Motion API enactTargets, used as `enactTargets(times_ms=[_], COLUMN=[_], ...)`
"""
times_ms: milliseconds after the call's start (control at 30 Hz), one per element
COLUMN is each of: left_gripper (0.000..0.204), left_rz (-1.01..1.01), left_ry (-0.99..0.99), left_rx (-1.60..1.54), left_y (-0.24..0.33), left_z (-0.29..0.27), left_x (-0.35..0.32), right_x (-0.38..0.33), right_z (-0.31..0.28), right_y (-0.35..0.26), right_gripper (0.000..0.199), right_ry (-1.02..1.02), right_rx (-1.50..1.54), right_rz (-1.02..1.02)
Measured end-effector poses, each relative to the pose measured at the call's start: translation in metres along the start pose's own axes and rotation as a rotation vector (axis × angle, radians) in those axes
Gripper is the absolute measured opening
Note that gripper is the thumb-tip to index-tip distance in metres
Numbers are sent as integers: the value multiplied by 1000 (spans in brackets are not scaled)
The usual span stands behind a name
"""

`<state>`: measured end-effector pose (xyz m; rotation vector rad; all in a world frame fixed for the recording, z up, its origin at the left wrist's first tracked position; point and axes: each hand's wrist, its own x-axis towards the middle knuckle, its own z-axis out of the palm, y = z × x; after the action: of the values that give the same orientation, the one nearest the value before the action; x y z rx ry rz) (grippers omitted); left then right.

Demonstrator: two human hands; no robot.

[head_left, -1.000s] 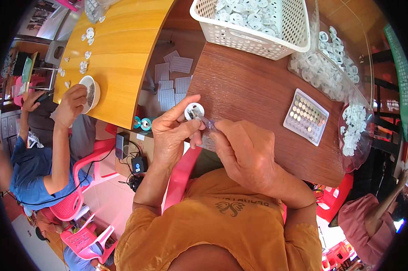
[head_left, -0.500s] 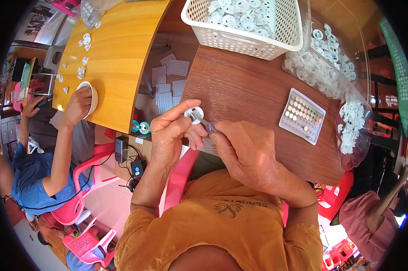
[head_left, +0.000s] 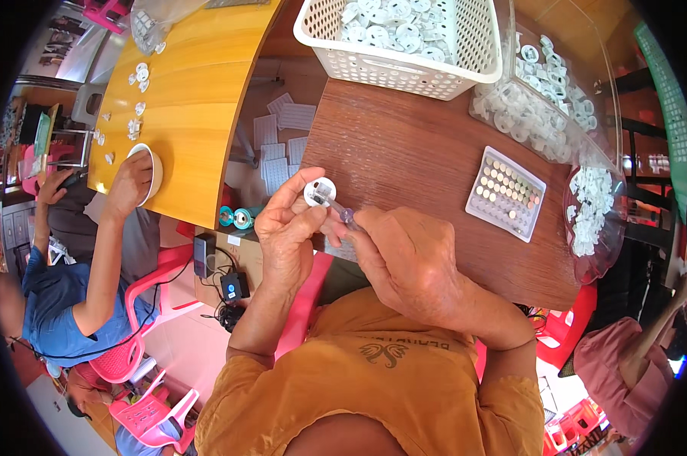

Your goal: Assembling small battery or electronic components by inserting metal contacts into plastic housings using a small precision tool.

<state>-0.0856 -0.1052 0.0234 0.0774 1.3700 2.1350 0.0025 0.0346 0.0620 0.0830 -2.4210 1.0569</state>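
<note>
hands, left (head_left: 286, 232) and right (head_left: 408, 262), still pinch white disc (head_left: 319, 191), unmoved.

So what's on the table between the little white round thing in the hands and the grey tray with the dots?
Nothing: in the head view only bare brown tabletop lies between the white round part and the grey tray.
</note>
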Motion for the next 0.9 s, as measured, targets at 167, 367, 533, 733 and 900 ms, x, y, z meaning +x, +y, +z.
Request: enactTargets(times_ms=[167,367,533,733,900], left_gripper=[44,53,50,46,44], left_rz=[70,134,161,164,140], left_ry=[-6,45,42,40,53], left_rx=[-88,-91,8,27,40], left_y=[-8,-16,-18,-17,-15], left_z=[-2,-2,-6,-6,-4], left_x=[-1,-3,-6,-8,-9], right_x=[-2,-7,-3,-3,-7], right_z=[7,9,9,9,12], right_y=[-3,-5,-12,-14,-14], right_gripper=[23,25,24,25,30], right_ry=[56,-8,18,13,39], right_rx=[6,-124,-235,-202,-183], right_rz=[-21,-88,-146,-139,-146])
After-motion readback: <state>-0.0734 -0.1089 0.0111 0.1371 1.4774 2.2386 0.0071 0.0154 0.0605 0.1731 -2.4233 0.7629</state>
